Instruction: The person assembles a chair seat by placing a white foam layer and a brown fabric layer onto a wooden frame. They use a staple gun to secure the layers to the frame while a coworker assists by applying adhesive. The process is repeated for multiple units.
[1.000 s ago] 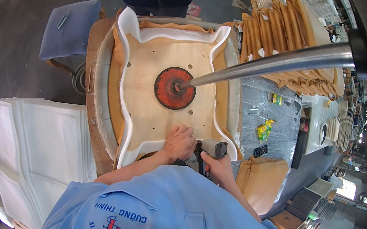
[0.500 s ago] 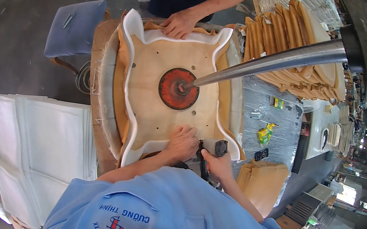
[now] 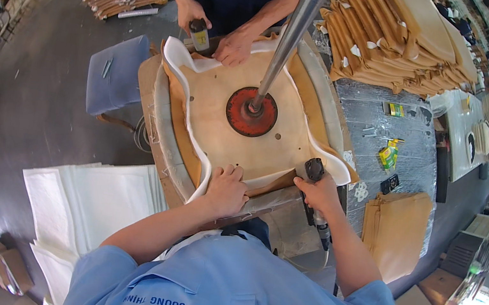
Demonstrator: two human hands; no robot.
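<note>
Light blue short-sleeved collared shirt, bare forearms

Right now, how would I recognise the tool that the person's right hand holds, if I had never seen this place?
Find the pale wooden seat board with a red disc pressed by a metal pole. At its near right corner, the right hand grips a dark staple gun. Unlike the co-worker's similar tool at the far edge, it trails a hose toward the blue shirt.

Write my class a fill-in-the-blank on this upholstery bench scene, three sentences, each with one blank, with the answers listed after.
1. The person's left hand presses flat on the near edge of the wooden ___ board.
2. The right hand grips a black ___ tool.
3. A metal pole pushes down on a round ___ disc in the board's middle.

Missing words: seat; staple; red
</note>
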